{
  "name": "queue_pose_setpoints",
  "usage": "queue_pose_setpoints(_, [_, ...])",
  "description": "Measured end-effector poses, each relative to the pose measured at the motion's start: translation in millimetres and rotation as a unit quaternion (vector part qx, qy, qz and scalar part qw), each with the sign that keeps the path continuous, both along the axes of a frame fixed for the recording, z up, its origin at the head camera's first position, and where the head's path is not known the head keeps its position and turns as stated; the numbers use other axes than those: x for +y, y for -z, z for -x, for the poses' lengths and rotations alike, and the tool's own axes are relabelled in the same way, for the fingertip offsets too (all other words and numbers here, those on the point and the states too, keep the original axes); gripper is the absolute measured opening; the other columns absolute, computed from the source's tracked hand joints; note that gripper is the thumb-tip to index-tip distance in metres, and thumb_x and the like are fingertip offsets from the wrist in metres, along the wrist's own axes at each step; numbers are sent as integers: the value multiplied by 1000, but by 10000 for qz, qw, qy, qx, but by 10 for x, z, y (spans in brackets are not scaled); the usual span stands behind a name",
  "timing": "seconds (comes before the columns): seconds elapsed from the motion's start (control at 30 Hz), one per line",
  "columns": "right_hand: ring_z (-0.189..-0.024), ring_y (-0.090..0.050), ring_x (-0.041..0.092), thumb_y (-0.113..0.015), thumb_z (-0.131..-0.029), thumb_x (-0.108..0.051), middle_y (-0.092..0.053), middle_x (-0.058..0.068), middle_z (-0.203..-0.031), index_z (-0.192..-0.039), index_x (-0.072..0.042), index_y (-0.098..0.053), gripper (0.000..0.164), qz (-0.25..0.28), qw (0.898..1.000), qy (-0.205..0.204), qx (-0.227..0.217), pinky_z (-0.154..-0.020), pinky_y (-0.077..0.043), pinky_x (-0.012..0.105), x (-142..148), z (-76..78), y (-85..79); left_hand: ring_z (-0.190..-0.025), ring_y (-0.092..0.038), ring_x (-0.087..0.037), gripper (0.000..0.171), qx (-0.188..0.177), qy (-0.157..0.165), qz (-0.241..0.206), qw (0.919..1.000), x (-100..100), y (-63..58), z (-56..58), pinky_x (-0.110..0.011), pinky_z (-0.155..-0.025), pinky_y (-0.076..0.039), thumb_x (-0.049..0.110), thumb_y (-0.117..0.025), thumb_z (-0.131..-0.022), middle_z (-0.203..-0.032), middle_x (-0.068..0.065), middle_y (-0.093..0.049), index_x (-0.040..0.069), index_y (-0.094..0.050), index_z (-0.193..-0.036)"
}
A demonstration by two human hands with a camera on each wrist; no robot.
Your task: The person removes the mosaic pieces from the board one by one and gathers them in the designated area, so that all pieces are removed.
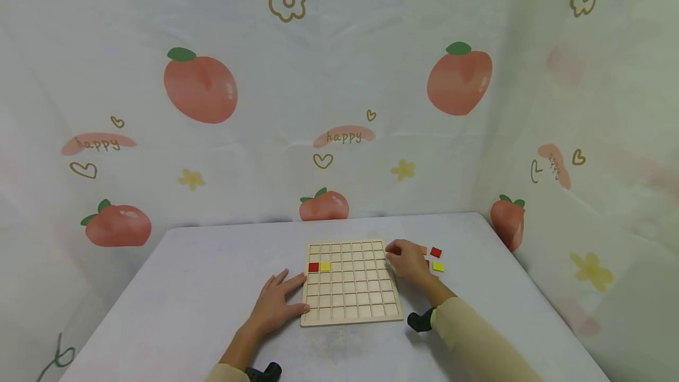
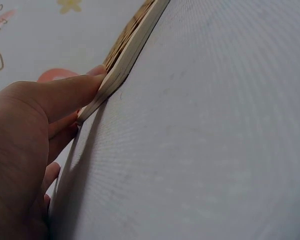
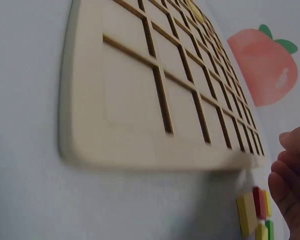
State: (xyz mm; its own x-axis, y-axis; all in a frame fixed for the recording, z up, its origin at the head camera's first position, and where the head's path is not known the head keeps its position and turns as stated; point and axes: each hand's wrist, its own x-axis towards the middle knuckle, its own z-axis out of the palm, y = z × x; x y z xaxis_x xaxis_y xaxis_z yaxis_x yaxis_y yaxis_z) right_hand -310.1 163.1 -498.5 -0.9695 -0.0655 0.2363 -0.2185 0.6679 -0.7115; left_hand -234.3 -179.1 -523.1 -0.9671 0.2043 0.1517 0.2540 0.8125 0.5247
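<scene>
A square wooden grid board [image 1: 352, 321] lies on the white table. A red tile [image 1: 314, 267] and a yellow tile [image 1: 326, 266] sit side by side in its cells near the left edge. My left hand [image 1: 273, 305] rests at the board's left side, its fingers stretched out; in the left wrist view the thumb [image 2: 72, 95] presses the board's rim [image 2: 140, 42]. Beside the upper right edge is my right hand [image 1: 408, 259], fingers bent and fingertips near the rim. No tile shows between those fingers in the right wrist view [image 3: 295, 170]; their inner side is partly hidden.
Loose coloured tiles lie right of the board, partly behind the right hand, among them a red one [image 1: 436, 252] and a yellow one [image 1: 438, 266]. Several stand out in the right wrist view, one yellow-sided [image 3: 246, 214]. Fruit-printed white cloth [image 1: 339, 75] hangs behind the table.
</scene>
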Motion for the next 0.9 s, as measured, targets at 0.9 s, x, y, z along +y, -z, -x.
queue_pose_setpoints(0.9, [-80, -57, 12, -68, -90, -6, -63, -2, -91, -99, -5, -70, 9, 550, 9885, -1401, 112, -71, -52, 28, -894, -11, 110, -141, -29, -36, 73, -93, -26, -32, 9999, 9, -11, -9, -59, -113, -15, 52, -75, -75, -141, -6, -53, 18, -58, -138])
